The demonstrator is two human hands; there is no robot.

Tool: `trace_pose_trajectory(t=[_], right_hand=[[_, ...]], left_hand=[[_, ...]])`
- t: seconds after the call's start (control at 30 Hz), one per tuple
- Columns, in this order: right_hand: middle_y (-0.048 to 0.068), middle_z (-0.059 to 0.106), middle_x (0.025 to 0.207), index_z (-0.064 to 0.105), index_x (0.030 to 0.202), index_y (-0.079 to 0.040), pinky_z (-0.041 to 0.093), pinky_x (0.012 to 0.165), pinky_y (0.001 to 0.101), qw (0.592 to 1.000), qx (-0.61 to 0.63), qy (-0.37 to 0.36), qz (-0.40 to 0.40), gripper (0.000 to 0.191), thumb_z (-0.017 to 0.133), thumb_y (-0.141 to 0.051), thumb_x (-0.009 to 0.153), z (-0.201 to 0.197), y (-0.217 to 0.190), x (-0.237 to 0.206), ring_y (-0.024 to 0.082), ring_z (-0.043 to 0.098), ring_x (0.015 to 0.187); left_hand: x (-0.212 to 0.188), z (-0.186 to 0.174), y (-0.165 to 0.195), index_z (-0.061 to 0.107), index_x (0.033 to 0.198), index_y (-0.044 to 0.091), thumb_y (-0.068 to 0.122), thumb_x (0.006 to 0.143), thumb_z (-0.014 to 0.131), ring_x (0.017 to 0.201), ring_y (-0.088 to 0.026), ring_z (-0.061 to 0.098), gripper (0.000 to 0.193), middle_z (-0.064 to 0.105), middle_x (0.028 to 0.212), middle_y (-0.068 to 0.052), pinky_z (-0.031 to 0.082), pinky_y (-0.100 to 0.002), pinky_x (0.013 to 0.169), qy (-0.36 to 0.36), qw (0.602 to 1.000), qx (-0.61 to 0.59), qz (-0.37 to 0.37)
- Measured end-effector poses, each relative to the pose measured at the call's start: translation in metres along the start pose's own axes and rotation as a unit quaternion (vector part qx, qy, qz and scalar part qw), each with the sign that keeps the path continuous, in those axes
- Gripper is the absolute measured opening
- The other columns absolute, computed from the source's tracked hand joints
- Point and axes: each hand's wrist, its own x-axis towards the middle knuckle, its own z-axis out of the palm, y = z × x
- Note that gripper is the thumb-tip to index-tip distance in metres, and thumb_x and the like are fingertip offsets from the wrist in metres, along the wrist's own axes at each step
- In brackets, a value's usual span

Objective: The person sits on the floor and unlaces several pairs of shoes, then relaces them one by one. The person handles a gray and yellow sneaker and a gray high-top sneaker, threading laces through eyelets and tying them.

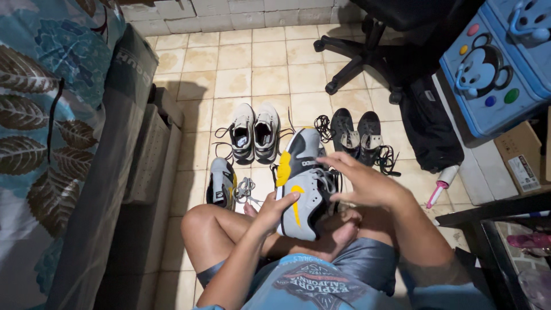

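Between both hands, grey sneaker (301, 181), toe away.

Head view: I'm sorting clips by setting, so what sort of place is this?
Probably a room at home: a tiled floor, a bed with a leaf-print cover and an office chair.

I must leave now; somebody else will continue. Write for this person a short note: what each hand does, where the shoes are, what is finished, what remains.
Left hand: grips the grey sneaker with yellow accents by its side, held above the lap.
Right hand: on the same sneaker's lace area, fingers at the grey laces.
Matching grey and yellow sneaker: on the tiled floor by the left knee, laces loose.
White sneaker pair and black shoe pair: side by side on the floor ahead, laces loose.
Done: nothing looks fully laced.
Left: the held sneaker's laces are in hand; all other shoes untouched.
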Motion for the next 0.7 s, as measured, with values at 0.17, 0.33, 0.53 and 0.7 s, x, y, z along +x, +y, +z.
trace_pose_trajectory(t=[0.17,0.33,0.53,0.7], right_hand=[[0.010,0.061,0.109,0.065,0.115,-0.008,0.056,0.084,0.0345,0.989,0.015,0.149,0.004,0.033,0.075,-0.003,0.084,0.005,-0.029,-0.015,0.026,0.066,0.098],[0.010,0.064,0.098,0.069,0.110,-0.005,0.055,0.071,0.0343,0.997,0.006,0.074,0.031,0.031,0.079,-0.007,0.081,0.027,-0.030,-0.011,0.026,0.069,0.083],[0.006,0.065,0.092,0.071,0.098,-0.011,0.054,0.072,0.0373,0.998,-0.055,0.041,0.005,0.016,0.080,-0.014,0.085,0.032,-0.025,-0.006,0.026,0.068,0.082],[0.012,0.060,0.090,0.064,0.092,-0.005,0.051,0.072,0.0409,0.997,-0.071,0.043,-0.002,0.014,0.074,-0.011,0.085,0.035,-0.020,-0.012,0.031,0.062,0.084]], left_hand=[[-0.004,-0.014,-0.001,0.062,0.129,-0.008,0.025,0.090,0.072,0.100,-0.019,0.071,0.052,0.074,0.114,-0.013,0.056,-0.032,0.090,-0.005,1.000,0.003,0.021],[-0.015,-0.015,0.003,0.061,0.131,-0.006,0.025,0.092,0.070,0.102,-0.019,0.070,0.051,0.073,0.115,-0.012,0.055,-0.031,0.092,-0.052,0.998,0.017,0.018],[-0.025,-0.011,0.010,0.061,0.132,-0.005,0.025,0.091,0.070,0.101,-0.017,0.070,0.051,0.074,0.115,-0.011,0.055,-0.030,0.091,-0.052,0.996,0.062,0.032],[-0.023,-0.014,0.011,0.063,0.128,-0.007,0.022,0.090,0.072,0.098,-0.018,0.071,0.048,0.075,0.112,-0.012,0.057,-0.031,0.089,-0.054,0.997,0.045,0.025]])
